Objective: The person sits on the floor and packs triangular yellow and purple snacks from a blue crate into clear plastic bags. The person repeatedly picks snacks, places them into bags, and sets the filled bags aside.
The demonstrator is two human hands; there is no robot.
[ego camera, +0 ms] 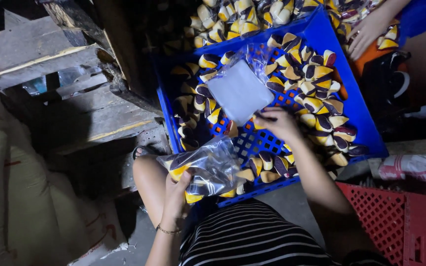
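Hands, two, bare. Left hand [177, 193], a thin bracelet at its wrist, is closed around the lower side of a filled clear bag [204, 169], held above the knee at the near edge of the crate. Right hand [278, 123] reaches into the crate, fingers curled down among the pieces; whether it has pinched one cannot be told.

Blue crate [366, 129]: large, plastic, lattice floor, low walls. Rigid, judged heavy when loaded; best lifted by the rim.

Red crate [404, 222]: perforated plastic, at the right, well apart from both hands.

Filled clear bag: thin film, crinkled, slippery by the look of it. Contents shift, so it is judged best cupped from beneath as now, or gathered at the mouth.

Stack of empty bags [239, 91]: flat, pale, lying on the pieces in the crate, just beyond the right hand. Very light, limp; taken by a corner.

Shell-shaped pieces [316, 104]: small, folded, yellow, cream and dark purple, heaped loose in the crate. Light, likely brittle at the edges; a gentle fingertip pinch suits.

Another person's hand [368, 30] rests on pieces at upper right.
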